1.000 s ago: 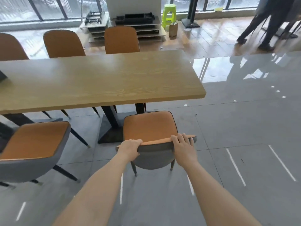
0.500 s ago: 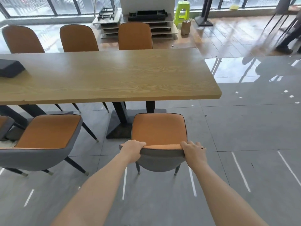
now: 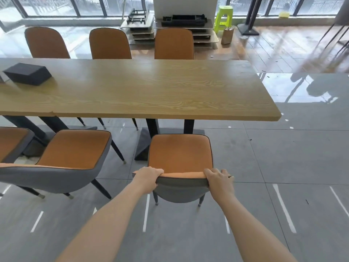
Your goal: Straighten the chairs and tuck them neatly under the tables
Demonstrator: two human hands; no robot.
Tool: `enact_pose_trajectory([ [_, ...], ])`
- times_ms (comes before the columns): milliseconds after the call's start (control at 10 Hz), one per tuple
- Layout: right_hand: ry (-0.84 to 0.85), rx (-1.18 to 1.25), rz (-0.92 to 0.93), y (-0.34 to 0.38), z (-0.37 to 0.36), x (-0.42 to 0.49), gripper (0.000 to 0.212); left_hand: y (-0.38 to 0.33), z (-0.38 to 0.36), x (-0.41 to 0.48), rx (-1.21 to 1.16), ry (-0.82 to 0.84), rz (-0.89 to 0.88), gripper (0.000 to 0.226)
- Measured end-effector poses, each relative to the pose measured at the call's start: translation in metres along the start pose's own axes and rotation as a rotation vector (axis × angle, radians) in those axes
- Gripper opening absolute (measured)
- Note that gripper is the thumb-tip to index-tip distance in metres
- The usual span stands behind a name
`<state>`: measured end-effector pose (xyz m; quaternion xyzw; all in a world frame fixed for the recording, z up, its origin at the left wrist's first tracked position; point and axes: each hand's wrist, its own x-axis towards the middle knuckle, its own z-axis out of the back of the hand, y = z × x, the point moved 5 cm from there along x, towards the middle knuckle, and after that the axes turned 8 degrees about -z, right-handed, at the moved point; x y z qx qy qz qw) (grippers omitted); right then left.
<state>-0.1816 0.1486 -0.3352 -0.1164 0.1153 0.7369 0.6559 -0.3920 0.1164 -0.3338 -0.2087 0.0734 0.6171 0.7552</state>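
Observation:
An orange-and-grey chair [image 3: 180, 154] stands square to the long wooden table [image 3: 143, 89], its seat just short of the near edge. My left hand [image 3: 148, 176] grips the left end of its backrest top and my right hand [image 3: 219, 179] grips the right end. A second orange-and-grey chair [image 3: 75, 152] stands to its left, turned at an angle and pulled away from the table. A third chair [image 3: 11, 140] shows partly at the left edge.
Three orange chairs [image 3: 173, 44] line the table's far side. A black box [image 3: 28, 73] lies on the table at the left. The table's black base [image 3: 149, 146] sits ahead of the held chair. Stacked trays [image 3: 183, 25], a green stool [image 3: 224, 17] and a paper bag [image 3: 227, 35] stand by the windows.
The held chair has turned from a slant to square with the table. My view has shifted left, bringing the black box into sight. Both hands have kept their grip.

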Motion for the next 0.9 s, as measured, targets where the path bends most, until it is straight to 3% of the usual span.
enact_pose_trajectory([
  [200,0.048,0.014,0.013,0.052,0.008,0.001,0.032,0.051,0.007,-0.017,-0.013,-0.016,0.038,0.016],
  [600,0.047,0.036,-0.023,0.079,0.009,-0.001,0.036,0.069,0.017,-0.023,0.196,-0.049,0.11,0.025],
  [800,0.03,0.031,-0.049,0.086,0.009,-0.011,0.062,0.07,0.017,-0.034,0.176,0.071,0.142,0.057],
  [900,0.069,0.119,0.041,0.105,0.018,-0.022,0.067,0.074,0.023,-0.044,0.062,0.072,0.183,0.065],
])
